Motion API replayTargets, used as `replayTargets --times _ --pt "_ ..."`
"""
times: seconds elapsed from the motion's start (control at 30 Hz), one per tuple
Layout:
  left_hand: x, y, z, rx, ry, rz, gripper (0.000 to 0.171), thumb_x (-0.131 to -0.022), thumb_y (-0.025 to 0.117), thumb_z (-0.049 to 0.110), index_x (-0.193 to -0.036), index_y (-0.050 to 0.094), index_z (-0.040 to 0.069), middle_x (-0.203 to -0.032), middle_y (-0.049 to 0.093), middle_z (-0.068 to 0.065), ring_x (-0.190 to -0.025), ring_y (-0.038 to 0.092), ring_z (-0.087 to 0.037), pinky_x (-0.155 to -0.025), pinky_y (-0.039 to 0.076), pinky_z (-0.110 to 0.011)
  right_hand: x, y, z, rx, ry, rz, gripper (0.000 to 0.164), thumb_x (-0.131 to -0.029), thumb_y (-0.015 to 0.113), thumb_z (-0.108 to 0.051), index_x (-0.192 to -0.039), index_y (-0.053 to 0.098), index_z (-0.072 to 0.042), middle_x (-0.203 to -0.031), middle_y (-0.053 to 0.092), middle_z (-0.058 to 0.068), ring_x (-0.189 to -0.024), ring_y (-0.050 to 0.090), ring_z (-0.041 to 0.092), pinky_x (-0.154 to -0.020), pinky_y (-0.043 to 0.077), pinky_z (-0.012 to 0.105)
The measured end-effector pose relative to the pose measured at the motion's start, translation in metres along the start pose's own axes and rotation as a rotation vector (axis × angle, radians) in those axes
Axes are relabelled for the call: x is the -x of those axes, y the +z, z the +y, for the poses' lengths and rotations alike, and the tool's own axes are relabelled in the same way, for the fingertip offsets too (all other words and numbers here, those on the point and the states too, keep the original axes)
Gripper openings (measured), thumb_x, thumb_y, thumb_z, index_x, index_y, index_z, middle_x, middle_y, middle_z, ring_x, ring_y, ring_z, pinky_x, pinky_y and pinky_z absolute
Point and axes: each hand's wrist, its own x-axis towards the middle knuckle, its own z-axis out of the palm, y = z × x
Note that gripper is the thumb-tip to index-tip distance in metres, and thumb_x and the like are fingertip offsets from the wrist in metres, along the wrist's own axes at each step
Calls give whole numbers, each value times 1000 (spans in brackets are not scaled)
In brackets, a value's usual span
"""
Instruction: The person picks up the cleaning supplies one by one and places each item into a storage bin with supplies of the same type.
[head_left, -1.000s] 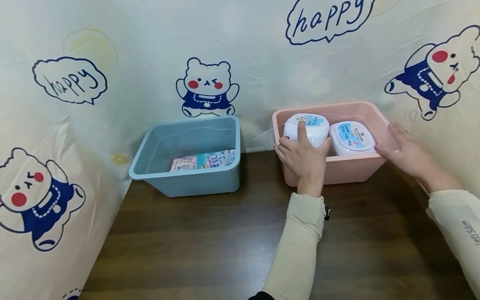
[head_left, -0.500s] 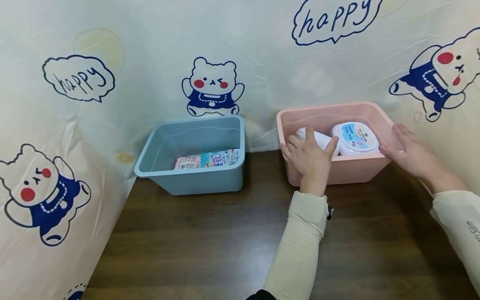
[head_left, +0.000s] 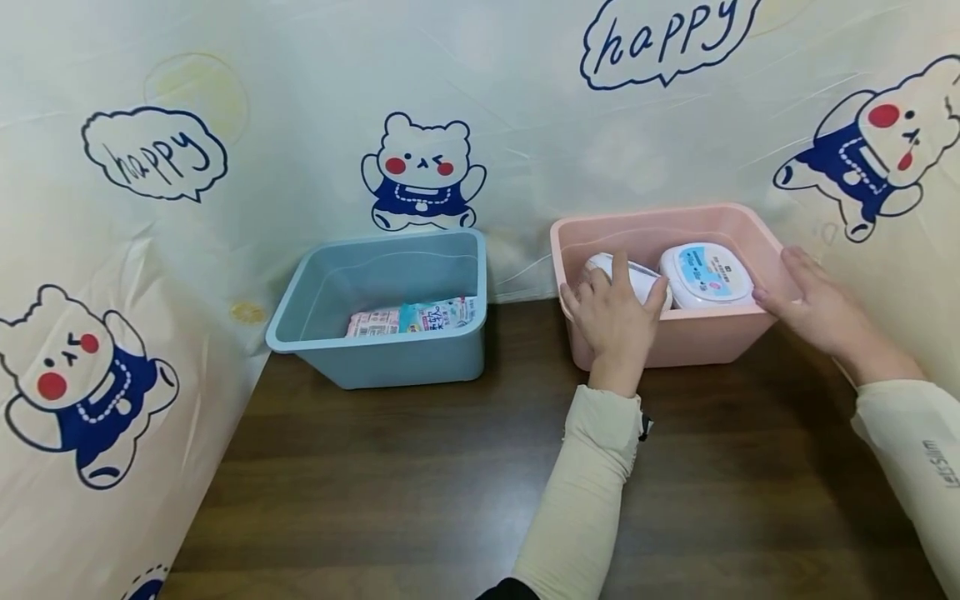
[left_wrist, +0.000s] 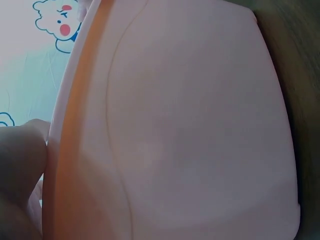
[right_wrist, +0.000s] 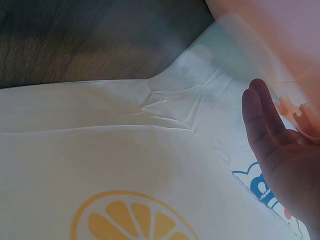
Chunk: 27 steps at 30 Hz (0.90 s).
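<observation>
In the head view, my left hand (head_left: 617, 321) reaches over the front rim of a pink storage bin (head_left: 637, 354). Its spread fingers and thumb hold a white lidded tub (head_left: 639, 279), which sits tilted at the bin's left end, partly hidden by the hand. A second white tub (head_left: 707, 275) with a blue label lies flat on its right. My right hand (head_left: 817, 308) holds the bin's right end, thumb over the rim and fingers along the outside. In the right wrist view, those fingers (right_wrist: 260, 112) stretch beside the pink wall.
Left of the pink bin stands a blue bin (head_left: 397, 362) with pink and blue printed packets (head_left: 412, 318) inside. Both bins rest on a dark wooden table (head_left: 360, 492). A pale, bear-printed sheet (head_left: 525, 125) rises behind and at both sides.
My left hand has lowered the white tub into the left end of the pink bin, and the tub has tipped. My right hand stays at the bin's right rim.
</observation>
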Motion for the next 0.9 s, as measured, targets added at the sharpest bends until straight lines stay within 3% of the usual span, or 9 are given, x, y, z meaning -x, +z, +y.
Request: replayTargets --times 0.1,0.33,0.53,0.63,0.83,0.9 --pt "0 -1 -3 7 19 -12 64 -96 45 71 -141 54 27 -118 67 0 -111 60 -23 -111 28 -54 -1 1 -2 -8 -2 14 93 -99 48 -61 -160 -13 -27 -166 -20 4 -147 -17 45 -101 -2 80" --pt "3 -1 -7 28 -12 11 58 -97 52 59 -136 56 16 -105 67 -4 -106 61 -23 -112 26 -52 -2 4 -4 -8 -5 17 93 -100 48 -60 -161 -11 -24 -166 -19 4 -148 -17 43 -103 -2 79" --pt "3 -2 -15 22 28 -18 54 -99 49 58 -132 56 16 -110 64 -4 -114 57 -23 -113 26 -53 -5 6 -6 6 -14 19 92 -100 48 -60 -161 -10 -23 -166 -18 6 -148 -16 43 -104 -1 78" --pt "3 -1 -23 30 112 -26 53 -100 46 58 -134 58 19 -116 63 -3 -116 55 -22 -112 26 -52 -7 7 -7 6 -21 18 92 -100 48 -60 -161 -10 -22 -166 -18 6 -149 -16 42 -105 -2 77" --pt "6 9 -46 70 389 81 45 -100 51 53 -132 64 23 -118 64 -1 -112 58 -21 -111 33 -47 -10 9 -6 -20 -25 37 92 -101 48 -58 -161 -11 -20 -166 -18 9 -149 -16 42 -107 -3 75" --pt "6 10 -54 82 462 82 46 -101 51 53 -133 64 23 -121 64 -1 -115 57 -20 -112 32 -47 -10 10 -6 -30 -22 53 91 -102 47 -57 -161 -11 -19 -166 -18 10 -148 -17 42 -107 -4 74"
